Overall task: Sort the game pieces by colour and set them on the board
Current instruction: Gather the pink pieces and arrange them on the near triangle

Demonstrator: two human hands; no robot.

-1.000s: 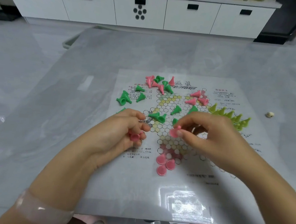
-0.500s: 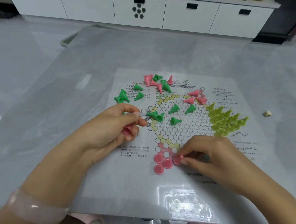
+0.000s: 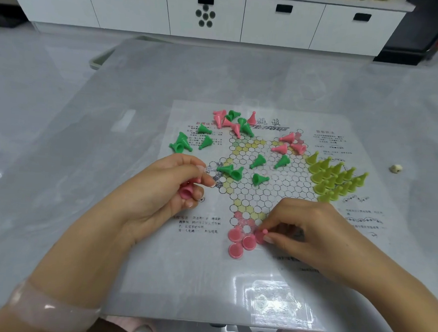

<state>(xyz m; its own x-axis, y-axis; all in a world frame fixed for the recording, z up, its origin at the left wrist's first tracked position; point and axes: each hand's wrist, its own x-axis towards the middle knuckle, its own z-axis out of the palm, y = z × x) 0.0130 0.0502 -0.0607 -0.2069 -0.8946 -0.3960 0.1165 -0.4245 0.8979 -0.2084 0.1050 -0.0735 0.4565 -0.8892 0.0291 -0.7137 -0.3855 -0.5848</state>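
A paper game board with a hexagon star grid lies on the table. My right hand pinches a pink cone piece at the board's near pink corner, beside three upright pink pieces. My left hand holds pink pieces in its curled fingers at the board's left edge. Several yellow-green cones stand grouped on the right. Green cones lie scattered mid-board and at the upper left. More pink cones lie toppled near the top.
A small cream die lies on the grey table to the right of the board. White drawer cabinets line the far wall. A grey tray edge shows past the table's far left corner.
My right hand carried a pink piece from mid-board down to the near pink corner and now holds it beside the three standing pieces. My left hand stayed put, still holding pink pieces.
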